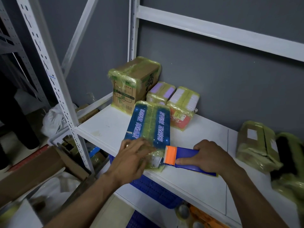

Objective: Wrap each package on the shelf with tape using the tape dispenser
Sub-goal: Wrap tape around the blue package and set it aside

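Note:
A flat blue package point(148, 124) with white lettering and a yellowish tape strip down its middle lies on the white shelf point(189, 176). My left hand point(134, 157) rests spread on the package's near end, pressing it down. My right hand point(209, 155) grips a blue tape dispenser point(189, 159) whose orange toothed head point(171, 154) touches the near right corner of the package. Taped packages stand behind: a brown carton point(131, 83), a purple-and-white one point(162, 92) and a white-and-red one point(182, 106).
Two more yellow-taped parcels sit at the right: a brown one point(258, 143) and a dark one point(291, 163) at the frame edge. White shelf uprights point(54, 89) stand left. Below are cardboard boxes point(32, 170), white bags point(54, 119) and a blue crate point(154, 191).

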The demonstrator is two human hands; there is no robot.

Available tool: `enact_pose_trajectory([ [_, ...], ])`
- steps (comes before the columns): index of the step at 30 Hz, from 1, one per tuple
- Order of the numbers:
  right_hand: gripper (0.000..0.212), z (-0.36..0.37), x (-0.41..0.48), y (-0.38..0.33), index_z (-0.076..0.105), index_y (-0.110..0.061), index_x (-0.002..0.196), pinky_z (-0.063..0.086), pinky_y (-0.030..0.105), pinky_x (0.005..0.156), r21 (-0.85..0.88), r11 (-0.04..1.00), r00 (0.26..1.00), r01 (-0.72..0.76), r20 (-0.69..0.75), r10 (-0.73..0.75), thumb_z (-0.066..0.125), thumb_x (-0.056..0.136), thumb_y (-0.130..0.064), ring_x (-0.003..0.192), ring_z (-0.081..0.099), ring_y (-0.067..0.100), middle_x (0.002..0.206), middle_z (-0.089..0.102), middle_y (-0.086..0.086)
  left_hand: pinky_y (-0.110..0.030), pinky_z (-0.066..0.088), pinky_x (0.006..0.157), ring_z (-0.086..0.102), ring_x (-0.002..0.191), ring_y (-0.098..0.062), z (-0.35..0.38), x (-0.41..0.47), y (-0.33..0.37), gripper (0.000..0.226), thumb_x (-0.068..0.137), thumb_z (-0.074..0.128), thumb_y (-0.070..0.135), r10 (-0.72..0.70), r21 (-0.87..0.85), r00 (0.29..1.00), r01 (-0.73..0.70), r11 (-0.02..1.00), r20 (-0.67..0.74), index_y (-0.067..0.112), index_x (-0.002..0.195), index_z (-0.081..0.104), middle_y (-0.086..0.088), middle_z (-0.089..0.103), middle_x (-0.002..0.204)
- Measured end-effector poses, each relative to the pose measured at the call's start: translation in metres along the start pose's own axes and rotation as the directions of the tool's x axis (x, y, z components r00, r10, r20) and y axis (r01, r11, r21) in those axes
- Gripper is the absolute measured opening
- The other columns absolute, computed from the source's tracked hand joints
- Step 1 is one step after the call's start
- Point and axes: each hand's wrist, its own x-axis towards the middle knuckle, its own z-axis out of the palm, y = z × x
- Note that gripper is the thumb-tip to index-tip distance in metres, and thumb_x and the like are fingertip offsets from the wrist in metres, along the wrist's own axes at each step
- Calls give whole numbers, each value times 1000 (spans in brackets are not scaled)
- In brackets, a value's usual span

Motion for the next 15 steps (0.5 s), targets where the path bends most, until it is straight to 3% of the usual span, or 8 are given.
enact_pose_trajectory([
  [1, 71, 1, 0, 0, 55, -25, 77, 48, 24, 63, 4, 1000, 1000, -3, -2, 3, 67, 55, -92, 71, 63, 12, 71, 57, -7, -37, 31, 104, 44, 136, -12, 2, 3, 5, 34, 97, 61, 39, -5, -17, 1000, 5, 1000, -9, 30, 130, 61, 11, 55, 135],
  [3, 75, 1, -2, 1, 58, -25, 80, 50, 25, 64, 15, 1000, 1000, -10, -3, 10, 63, 51, -94, 72, 65, 12, 74, 60, -7, -34, 29, 105, 49, 130, -10, 10, 10, 13, 39, 100, 49, 57, -37, 19, 999, 37, 999, 0, 27, 122, 60, 12, 57, 133],
  [7, 86, 5, -7, 2, 62, -22, 82, 54, 28, 68, 61, 998, 1000, -6, -25, 8, 57, 42, -98, 72, 66, 13, 76, 64, -6, -35, 30, 97, 59, 115, -16, 22, 12, 9, 44, 107, 28, 55, 1, 108, 998, 6, 994, -66, 29, 119, 62, 10, 64, 122],
  [10, 85, 6, -11, -1, 64, -22, 81, 54, 29, 69, 63, 998, 999, -2, -43, 4, 57, 42, -97, 70, 66, 14, 75, 65, -5, -35, 34, 95, 57, 122, -14, 23, 9, -1, 39, 106, 38, 53, 76, 102, 993, -66, 993, -93, 35, 130, 63, 11, 65, 127],
  [13, 82, 7, -14, -3, 63, -24, 81, 52, 27, 66, 83, 997, 999, 2, -42, 1, 59, 42, -96, 71, 66, 14, 74, 64, -5, -34, 36, 95, 57, 125, -10, 19, 8, -12, 35, 97, 60, 54, 131, 19, 983, -130, 991, -130, 34, 124, 70, 14, 68, 125],
  [15, 81, 10, -15, -5, 63, -23, 78, 52, 28, 66, 129, 992, 999, 13, -33, -9, 61, 41, -96, 69, 66, 13, 71, 63, -5, -33, 35, 96, 58, 123, -9, 14, 11, -19, 32, 96, 63, 53, 146, -27, 980, -151, 988, -133, 34, 119, 73, 16, 69, 121],
])
